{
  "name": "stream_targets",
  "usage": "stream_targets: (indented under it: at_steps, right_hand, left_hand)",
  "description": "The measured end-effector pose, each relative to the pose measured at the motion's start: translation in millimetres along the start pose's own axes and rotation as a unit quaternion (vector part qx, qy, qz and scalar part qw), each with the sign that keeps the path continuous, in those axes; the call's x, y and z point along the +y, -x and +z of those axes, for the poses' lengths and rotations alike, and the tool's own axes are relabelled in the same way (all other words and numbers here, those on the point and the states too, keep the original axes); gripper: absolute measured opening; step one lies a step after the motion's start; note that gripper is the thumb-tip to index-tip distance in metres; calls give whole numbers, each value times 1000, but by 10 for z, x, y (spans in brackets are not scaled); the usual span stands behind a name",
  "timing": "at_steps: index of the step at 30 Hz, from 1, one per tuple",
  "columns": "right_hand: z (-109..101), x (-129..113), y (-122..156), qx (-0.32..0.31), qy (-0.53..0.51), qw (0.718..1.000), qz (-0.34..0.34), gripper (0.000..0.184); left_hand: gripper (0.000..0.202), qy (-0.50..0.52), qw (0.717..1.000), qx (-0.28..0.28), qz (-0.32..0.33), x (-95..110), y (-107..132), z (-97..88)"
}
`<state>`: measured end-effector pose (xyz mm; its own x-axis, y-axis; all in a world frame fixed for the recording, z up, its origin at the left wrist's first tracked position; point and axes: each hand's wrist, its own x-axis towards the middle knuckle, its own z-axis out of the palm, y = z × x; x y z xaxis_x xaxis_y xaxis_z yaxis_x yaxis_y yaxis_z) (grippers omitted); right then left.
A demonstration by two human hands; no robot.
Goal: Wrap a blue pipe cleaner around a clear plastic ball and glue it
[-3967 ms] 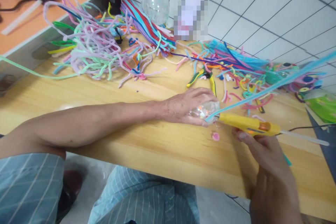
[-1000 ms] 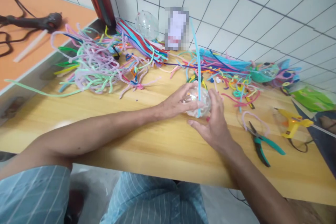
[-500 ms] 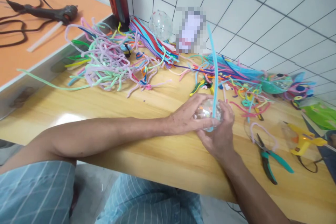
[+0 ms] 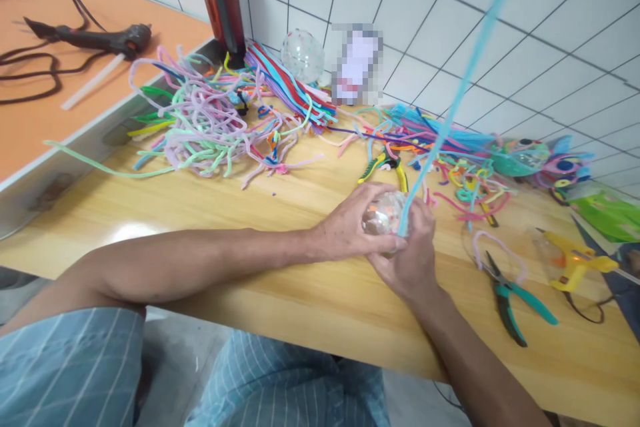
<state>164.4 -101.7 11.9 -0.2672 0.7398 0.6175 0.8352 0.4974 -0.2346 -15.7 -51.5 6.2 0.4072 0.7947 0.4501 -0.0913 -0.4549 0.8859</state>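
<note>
Between both hands is a clear plastic ball (image 4: pixel 383 217) with small coloured specks, held just above the wooden table. My left hand (image 4: pixel 345 227) wraps its left side, thumb across the front. My right hand (image 4: pixel 413 253) cups the ball from the right and below, its fingers partly hidden behind. A long light-blue pipe cleaner (image 4: pixel 453 110) rises from the ball's front, slanting up and to the right; its lower end lies by my left thumb tip against the ball. Just behind the hands lie yellow-and-black pliers (image 4: pixel 373 167).
Tangled pipe cleaners (image 4: pixel 207 113) and a coloured bundle (image 4: pixel 290 87) lie at the back left, near another clear ball (image 4: pixel 303 55) and a red flask (image 4: pixel 217 0). To the right are teal-handled pliers (image 4: pixel 533 303) and a yellow glue gun (image 4: pixel 575 260). A black glue gun (image 4: pixel 100 39) rests on the orange surface.
The light-blue pipe cleaner has swung from nearly upright to leaning right. Both hands and the ball have shifted slightly left in the picture, and the whole view has shifted a little.
</note>
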Motion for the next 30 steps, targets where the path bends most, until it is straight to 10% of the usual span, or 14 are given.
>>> stream_targets:
  at_steps: [30]
  right_hand:
    - [48, 3, 32, 16, 5, 999, -40, 94]
  left_hand:
    - [76, -3, 1000, -1, -26, 47, 11, -11]
